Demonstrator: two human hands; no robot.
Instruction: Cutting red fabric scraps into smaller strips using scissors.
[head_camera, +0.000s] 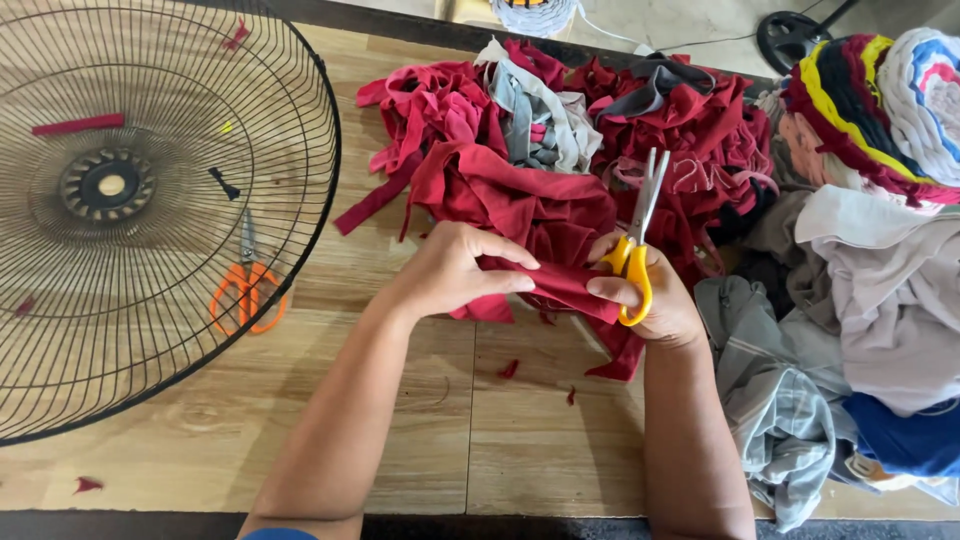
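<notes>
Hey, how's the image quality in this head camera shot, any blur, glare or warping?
Head view: even, soft daylight, no harsh glare; left hand, right hand and yellow-handled scissors look sharp; faint shadows under the forearms on the wooden table; wide-angle lens bulges the fan guard and bows the table edge.

A light wooden table (520, 440) made of wide boards fills most of the picture, and bright, even light falls on it. A round black wire fan guard (150, 200) lies flat on the table at the upper left of the frame, and orange-handled scissors (247, 290) show under its wires. Along the top edge, past the table's dark rim, there is a pale floor (690, 25) with a round black stand base (790, 35) at the upper right.
</notes>
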